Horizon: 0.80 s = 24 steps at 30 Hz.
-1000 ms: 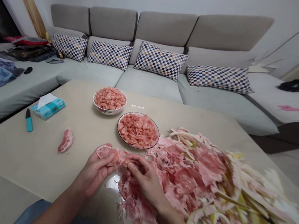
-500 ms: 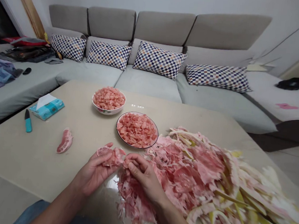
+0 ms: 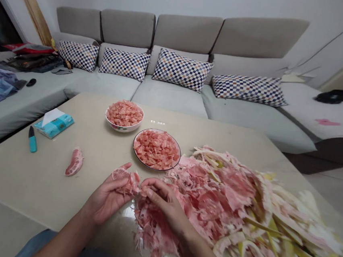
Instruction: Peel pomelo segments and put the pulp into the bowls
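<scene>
My left hand [image 3: 108, 197] is closed around a pink pomelo segment [image 3: 129, 184], its torn flesh facing right. The fingertips of my right hand [image 3: 161, 200] pinch at the segment's right end; what exactly lies between them is partly hidden. Just beyond my hands sits a dark-rimmed plate [image 3: 133, 155] heaped with loose pomelo flesh [image 3: 156, 149]. Behind it, a white bowl [image 3: 123, 128] holds another heap of pink flesh. Under and beside my right hand spreads a big pile of pink membranes [image 3: 210, 197]. Another pomelo segment [image 3: 74, 162] lies by itself to the left.
Thick pomelo rinds [image 3: 288, 236] cover the table's right side. On the left of the table [image 3: 32, 184] lie a turquoise-handled knife [image 3: 32, 141] and a tissue pack [image 3: 54, 123]. A grey sofa [image 3: 174, 96] with checkered cushions [image 3: 181, 69] runs behind the table.
My right hand has shifted very slightly left at the segment's end. The bowl, plate, knife and piles have stayed where they were.
</scene>
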{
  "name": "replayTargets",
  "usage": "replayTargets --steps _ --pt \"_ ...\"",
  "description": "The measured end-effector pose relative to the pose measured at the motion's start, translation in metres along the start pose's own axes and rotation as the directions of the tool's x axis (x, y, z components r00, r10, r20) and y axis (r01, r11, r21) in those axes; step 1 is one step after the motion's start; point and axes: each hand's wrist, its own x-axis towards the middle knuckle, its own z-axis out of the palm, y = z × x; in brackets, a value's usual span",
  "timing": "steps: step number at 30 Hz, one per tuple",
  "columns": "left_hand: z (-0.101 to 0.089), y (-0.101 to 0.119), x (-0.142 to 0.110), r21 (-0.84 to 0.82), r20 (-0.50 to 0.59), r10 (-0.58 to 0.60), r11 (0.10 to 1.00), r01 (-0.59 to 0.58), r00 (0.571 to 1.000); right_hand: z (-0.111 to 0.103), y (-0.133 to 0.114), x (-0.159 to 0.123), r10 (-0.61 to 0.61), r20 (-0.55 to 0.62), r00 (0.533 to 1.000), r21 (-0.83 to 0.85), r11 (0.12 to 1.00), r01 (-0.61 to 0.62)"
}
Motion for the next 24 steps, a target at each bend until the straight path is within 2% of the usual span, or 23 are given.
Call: replayTargets --steps 4,7,12,16,19,24 --pt "0.001 0.004 -0.001 0.001 0.011 -0.014 1.000 0.014 1.000 -0.001 -0.001 0.002 0.092 0.047 0.995 0.192 0.976 -0.099" --pt "0.002 0.010 -0.003 0.101 0.031 -0.002 0.995 -0.001 1.000 -0.003 -0.003 0.004 0.135 0.024 0.991 0.310 0.941 -0.136" --pt "0.002 0.010 -0.004 0.407 -0.043 0.046 0.913 -0.024 0.998 -0.007 -0.004 0.006 0.127 -0.025 0.992 0.311 0.944 -0.113" --pt "-0.001 0.009 -0.003 0.479 -0.076 0.012 0.877 0.025 0.997 -0.009 0.000 0.008 0.119 -0.049 0.992 0.320 0.942 -0.097" --pt "-0.004 0.009 -0.002 0.536 -0.079 0.038 0.844 0.010 0.996 -0.010 0.003 0.009 0.084 -0.090 0.992 0.325 0.944 -0.050" --pt "-0.008 0.006 0.004 0.734 -0.068 0.100 0.679 -0.018 0.993 -0.014 0.004 0.012 0.046 -0.204 0.978 0.422 0.905 0.045"
